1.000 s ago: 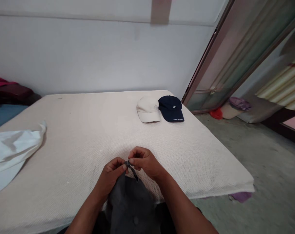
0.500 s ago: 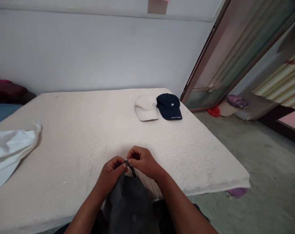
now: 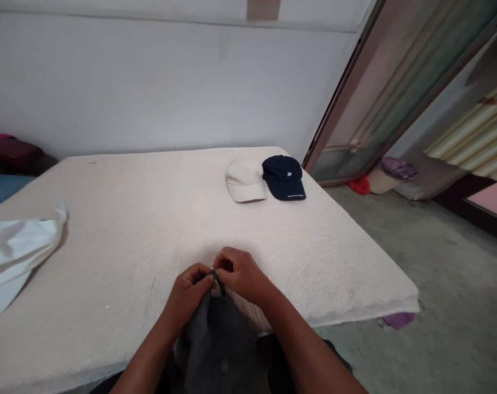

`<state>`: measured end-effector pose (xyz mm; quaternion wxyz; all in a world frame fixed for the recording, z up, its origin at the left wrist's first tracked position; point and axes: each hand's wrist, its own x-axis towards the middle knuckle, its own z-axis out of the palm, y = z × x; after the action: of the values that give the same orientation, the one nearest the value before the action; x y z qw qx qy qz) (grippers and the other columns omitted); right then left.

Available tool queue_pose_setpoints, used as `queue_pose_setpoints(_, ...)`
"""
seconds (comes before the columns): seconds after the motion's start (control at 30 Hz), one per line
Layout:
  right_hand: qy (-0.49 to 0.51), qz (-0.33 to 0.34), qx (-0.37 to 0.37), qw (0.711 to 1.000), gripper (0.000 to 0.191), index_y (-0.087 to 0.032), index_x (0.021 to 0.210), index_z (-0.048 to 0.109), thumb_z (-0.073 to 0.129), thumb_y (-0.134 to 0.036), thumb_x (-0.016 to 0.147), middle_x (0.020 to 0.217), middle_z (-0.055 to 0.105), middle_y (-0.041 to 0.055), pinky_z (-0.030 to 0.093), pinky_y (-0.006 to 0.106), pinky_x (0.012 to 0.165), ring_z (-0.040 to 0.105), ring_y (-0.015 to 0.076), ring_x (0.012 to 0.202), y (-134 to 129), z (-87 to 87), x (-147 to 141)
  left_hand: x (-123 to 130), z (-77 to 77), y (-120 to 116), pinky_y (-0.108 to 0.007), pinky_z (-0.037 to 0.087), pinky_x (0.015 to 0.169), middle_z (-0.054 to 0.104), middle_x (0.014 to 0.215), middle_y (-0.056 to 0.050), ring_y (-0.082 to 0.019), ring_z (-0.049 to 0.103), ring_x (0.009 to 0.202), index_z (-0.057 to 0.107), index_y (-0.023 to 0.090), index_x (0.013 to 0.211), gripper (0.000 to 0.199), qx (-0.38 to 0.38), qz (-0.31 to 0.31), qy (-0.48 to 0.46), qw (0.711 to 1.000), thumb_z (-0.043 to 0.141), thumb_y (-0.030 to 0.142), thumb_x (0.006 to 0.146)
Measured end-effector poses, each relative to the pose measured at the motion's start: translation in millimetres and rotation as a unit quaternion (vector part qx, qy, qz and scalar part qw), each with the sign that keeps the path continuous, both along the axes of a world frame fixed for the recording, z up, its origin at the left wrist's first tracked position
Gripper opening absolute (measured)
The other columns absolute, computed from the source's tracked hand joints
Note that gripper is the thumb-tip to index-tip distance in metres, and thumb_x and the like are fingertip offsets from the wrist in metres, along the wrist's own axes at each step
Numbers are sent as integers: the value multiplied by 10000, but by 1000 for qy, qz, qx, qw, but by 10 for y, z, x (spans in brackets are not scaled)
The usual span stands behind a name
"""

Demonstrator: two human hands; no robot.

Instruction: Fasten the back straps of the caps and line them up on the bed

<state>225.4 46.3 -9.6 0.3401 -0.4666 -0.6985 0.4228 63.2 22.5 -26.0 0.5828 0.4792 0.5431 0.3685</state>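
Observation:
A dark grey cap (image 3: 221, 339) hangs at the front edge of the bed, its back strap raised between my fingers. My left hand (image 3: 191, 290) pinches the strap from the left. From the right, my right hand (image 3: 240, 273) grips the same strap between thumb and forefinger, close to the left fingertips. The fastening itself is too small to make out. Farther back on the bed, a cream cap (image 3: 245, 180) sits beside a navy cap (image 3: 284, 178) with small white lettering, their sides touching.
The bed has a pale textured cover (image 3: 121, 235). White cloth or a white cap (image 3: 21, 246) lies at its left edge. Dark red and blue items (image 3: 10, 158) are at the far left. On the right are a sliding door (image 3: 347, 126), a bin (image 3: 386, 178) and grey floor (image 3: 416, 251).
Both hands stay on the strap. The strap's hanging part looks a little shorter, and my right fingers have shifted slightly. The whole view has moved a touch.

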Motion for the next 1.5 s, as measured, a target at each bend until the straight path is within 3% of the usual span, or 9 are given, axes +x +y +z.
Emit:
queue_pose_setpoints(0.47, 100, 26, -75, 992, 92, -175, 780, 591, 563, -119, 713, 666, 571, -16, 358, 213, 546, 507, 97, 618, 28, -120, -10, -13, -12, 0, -203, 362, 557, 590, 645, 37, -92, 499, 577, 613, 175, 733, 158, -42, 21, -69, 997, 682, 315, 711)
queue_pose_setpoints(0.83, 280, 33, -165, 945, 81, -154, 770, 588, 598, -125, 694, 667, 535, -25, 383, 220, 538, 472, 80, 565, 75, -79, 19, -7, 38, -24, -202, 381, 567, 612, 658, 34, -94, 521, 581, 583, 177, 706, 157, -75, 26, -137, 987, 693, 289, 706)
queue_pose_setpoints(1.17, 97, 15, -56, 994, 71, -170, 767, 573, 541, -122, 724, 649, 529, -26, 348, 206, 533, 472, 89, 600, 5, -57, 5, 13, 37, -34, -215, 358, 558, 565, 654, 34, -106, 485, 593, 608, 176, 735, 160, -5, 16, -24, 1000, 659, 328, 722)
queue_pose_setpoints(1.5, -41, 23, 59, 997, 150, -179, 778, 554, 502, -68, 693, 749, 574, 2, 353, 230, 616, 492, 116, 680, -7, 17, 11, 15, 27, -37, -241, 391, 596, 598, 689, 6, -141, 529, 636, 638, 176, 740, 159, 18, 10, 28, 999, 649, 333, 719)
